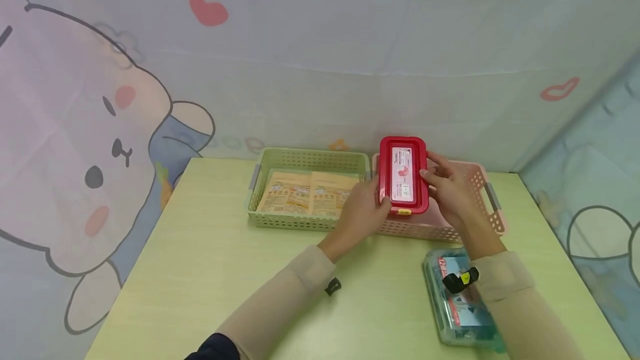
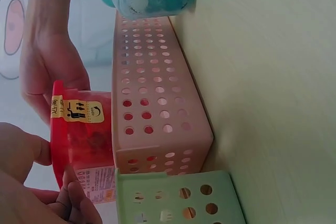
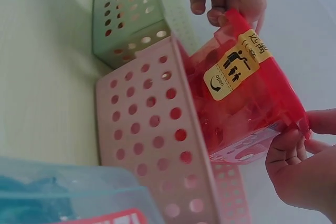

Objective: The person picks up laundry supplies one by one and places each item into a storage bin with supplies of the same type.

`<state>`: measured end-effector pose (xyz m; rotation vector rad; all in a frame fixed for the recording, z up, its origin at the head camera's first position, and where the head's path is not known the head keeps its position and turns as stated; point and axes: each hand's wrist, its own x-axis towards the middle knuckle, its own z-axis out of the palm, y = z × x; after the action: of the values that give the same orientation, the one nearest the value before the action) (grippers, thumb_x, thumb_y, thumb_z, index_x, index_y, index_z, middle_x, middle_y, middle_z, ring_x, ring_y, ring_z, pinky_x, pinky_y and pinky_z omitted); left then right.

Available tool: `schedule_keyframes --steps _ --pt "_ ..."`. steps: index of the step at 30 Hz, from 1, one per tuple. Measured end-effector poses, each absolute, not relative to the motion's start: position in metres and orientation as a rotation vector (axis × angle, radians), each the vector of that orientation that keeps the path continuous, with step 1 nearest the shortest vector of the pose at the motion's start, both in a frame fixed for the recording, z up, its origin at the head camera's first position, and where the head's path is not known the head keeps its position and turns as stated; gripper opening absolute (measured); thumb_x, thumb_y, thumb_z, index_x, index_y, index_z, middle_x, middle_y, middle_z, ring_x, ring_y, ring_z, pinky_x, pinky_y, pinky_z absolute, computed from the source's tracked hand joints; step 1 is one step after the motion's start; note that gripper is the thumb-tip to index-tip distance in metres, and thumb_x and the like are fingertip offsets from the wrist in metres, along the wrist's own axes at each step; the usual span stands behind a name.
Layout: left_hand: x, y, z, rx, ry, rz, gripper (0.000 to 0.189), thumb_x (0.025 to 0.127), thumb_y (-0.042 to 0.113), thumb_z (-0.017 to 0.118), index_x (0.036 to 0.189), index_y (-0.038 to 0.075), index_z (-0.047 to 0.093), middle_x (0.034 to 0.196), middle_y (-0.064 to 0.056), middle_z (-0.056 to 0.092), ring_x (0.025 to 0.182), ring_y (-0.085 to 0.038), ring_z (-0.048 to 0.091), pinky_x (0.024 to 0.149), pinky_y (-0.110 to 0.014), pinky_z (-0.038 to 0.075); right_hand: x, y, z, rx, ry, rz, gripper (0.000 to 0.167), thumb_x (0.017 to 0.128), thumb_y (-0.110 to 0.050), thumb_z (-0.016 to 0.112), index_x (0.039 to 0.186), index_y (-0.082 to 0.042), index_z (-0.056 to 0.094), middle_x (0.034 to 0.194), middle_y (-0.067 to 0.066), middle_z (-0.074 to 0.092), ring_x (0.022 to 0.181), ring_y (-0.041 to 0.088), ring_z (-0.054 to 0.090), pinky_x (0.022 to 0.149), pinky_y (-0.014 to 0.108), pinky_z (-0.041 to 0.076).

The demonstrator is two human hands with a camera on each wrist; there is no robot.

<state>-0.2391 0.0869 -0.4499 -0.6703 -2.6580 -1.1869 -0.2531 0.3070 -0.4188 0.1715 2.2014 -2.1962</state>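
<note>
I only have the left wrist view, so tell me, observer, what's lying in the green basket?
Observer: Two tan packets lie side by side in the green basket.
Operator: What's on the lid of the red box?
Observer: A pale printed label on its top face.
Operator: Does the pink basket have a handle on its far right end?
Observer: Yes, the head view shows a grey handle there.

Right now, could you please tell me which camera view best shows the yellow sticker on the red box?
The right wrist view: the yellow sticker appears largest there, with "open" legible. The left wrist view shows it smaller and sideways; the head view, only a sliver.
</note>
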Motion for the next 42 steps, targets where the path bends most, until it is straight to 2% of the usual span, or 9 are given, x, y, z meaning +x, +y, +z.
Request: schedule_keyframes --steps 7,12,20,27,36,42 --pt "-0.244 0.090 -0.456 -0.648 -2.706 -1.151 0.029 0.105 0.025 0.064 0.130 0.010 0.064 0.092 0.004 0.068 0.080 -0.010 0.056 0.064 -0.021 0.051 -0.260 0.308 -0.430 0.283 2.172 -2.140 0.063 0.111 -0.025 0.057 0.168 -0.025 0.032 0.133 0.003 0.048 0.123 0.020 0.054 0.092 0.021 0.056" --pt "-0.246 0.091 -0.461 -0.639 -2.750 -1.089 0.023 0.105 0.026 0.065 0.121 0.010 0.066 0.082 0.006 0.063 0.076 -0.011 0.055 0.061 -0.020 0.050 -0.263 0.309 -0.438 0.302 2.161 -2.126 0.062 0.111 -0.023 0.055 0.168 -0.024 0.032 0.135 0.005 0.048 0.121 0.021 0.055 0.092 0.023 0.057" --pt "-0.248 0.091 -0.470 -0.641 -2.743 -1.046 0.018 0.104 0.025 0.064 0.114 0.010 0.066 0.082 0.005 0.065 0.074 -0.010 0.056 0.059 -0.018 0.049 -0.265 0.308 -0.447 0.266 2.251 -2.032 0.062 0.111 -0.026 0.055 0.169 -0.026 0.031 0.140 0.010 0.048 0.122 0.025 0.055 0.092 0.024 0.057" --pt "-0.249 0.093 -0.477 -0.620 -2.747 -0.990 0.019 0.104 0.027 0.064 0.110 0.010 0.068 0.077 0.005 0.061 0.072 -0.011 0.056 0.054 -0.020 0.047 -0.264 0.308 -0.455 0.250 2.277 -1.979 0.064 0.111 -0.029 0.056 0.169 -0.031 0.030 0.144 0.012 0.046 0.124 0.029 0.055 0.098 0.031 0.057" --pt "-0.251 0.096 -0.474 -0.595 -2.806 -0.988 0.022 0.105 0.028 0.063 0.111 0.008 0.068 0.079 0.004 0.063 0.067 -0.010 0.056 0.052 -0.020 0.047 -0.267 0.310 -0.457 0.245 2.281 -1.967 0.060 0.113 -0.023 0.050 0.169 -0.026 0.029 0.146 0.017 0.046 0.118 0.028 0.056 0.091 0.027 0.059" --pt "-0.253 0.098 -0.471 -0.555 -2.888 -0.969 0.028 0.106 0.032 0.063 0.118 0.007 0.068 0.089 0.000 0.071 0.068 -0.010 0.059 0.054 -0.020 0.050 -0.268 0.310 -0.459 0.260 2.287 -1.956 0.061 0.113 -0.023 0.050 0.170 -0.022 0.027 0.148 0.021 0.045 0.116 0.028 0.057 0.088 0.027 0.060"
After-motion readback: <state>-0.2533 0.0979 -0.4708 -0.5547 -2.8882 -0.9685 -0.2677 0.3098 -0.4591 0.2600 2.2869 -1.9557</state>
